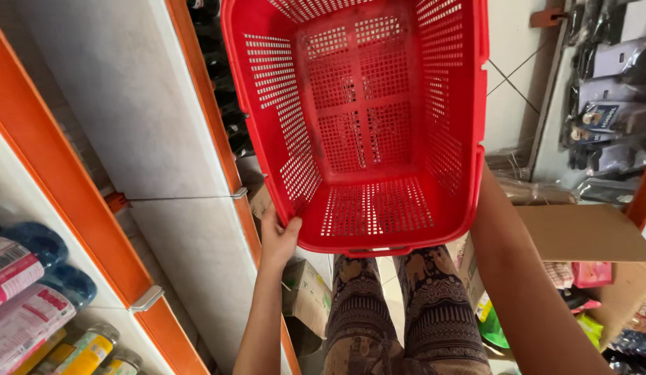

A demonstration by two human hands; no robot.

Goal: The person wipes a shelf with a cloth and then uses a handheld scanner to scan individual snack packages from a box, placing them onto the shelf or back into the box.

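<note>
Basket: an empty red plastic basket (365, 118) with perforated walls and floor is held up in front of the person, its open mouth turned toward the camera, above the patterned trousers (406, 312).
Left hand: the left hand (278, 236) grips the near-left corner of the rim, thumb on the inside of the wall, fingers (290, 226) clamped on the rim edge.
Right hand: hidden behind the basket's right wall; only the right forearm (517, 278) shows, rising to the near-right side. Whether those fingers are closed on the basket, I cannot tell.
Left surroundings: white shelves with orange edging (73, 201) run along the left; bottles with blue caps (31, 278) lie on the near-left shelf.
Right surroundings: an open cardboard box (587, 232) sits to the right, with packaged goods hanging (608, 104) on the far-right wall.
Doing it well: the grip sits low on one corner, so both hands probably need to share the load evenly to keep the basket from twisting.
Clearance: the left rim is near the shelf edge; keeping it apart from that edge seems wise.
Risk: a one-corner pinch on smooth plastic could slip if the basket tips farther.
</note>
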